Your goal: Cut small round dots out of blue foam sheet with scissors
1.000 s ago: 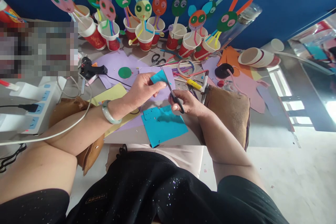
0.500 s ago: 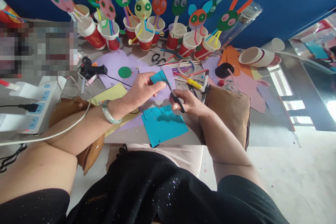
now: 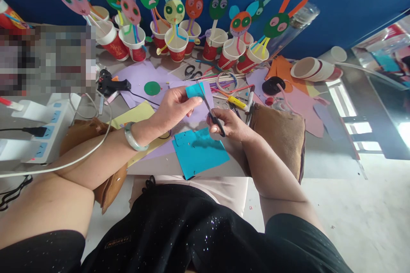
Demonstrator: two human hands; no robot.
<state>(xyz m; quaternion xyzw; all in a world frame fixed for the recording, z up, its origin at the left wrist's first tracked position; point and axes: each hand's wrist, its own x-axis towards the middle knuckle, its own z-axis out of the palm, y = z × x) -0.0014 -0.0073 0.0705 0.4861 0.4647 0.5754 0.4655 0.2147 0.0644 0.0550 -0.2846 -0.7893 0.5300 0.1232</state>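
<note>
My left hand (image 3: 177,106) pinches a small blue paper piece (image 3: 194,90) between thumb and fingers. Black-handled scissors (image 3: 218,124) are gripped by my right hand (image 3: 231,126), their blades pointing up and left against the right edge of that piece. Below both hands, a larger blue sheet (image 3: 201,153) lies near the table's front edge, with small dark specks on it. Behind the hands are purple paper (image 3: 141,77) and a green paper circle (image 3: 152,88).
Paper cups (image 3: 177,45) holding colourful rabbit-faced figures line the back. A glue gun (image 3: 112,84) and power strip (image 3: 53,130) with cables are at left. A brown cushion (image 3: 278,136) lies right of my right hand; stacked cups (image 3: 306,68) lie behind it.
The small blue piece has turned slightly in my left hand and shows a different outline beside the blades. Both hands stay in nearly the same place.
</note>
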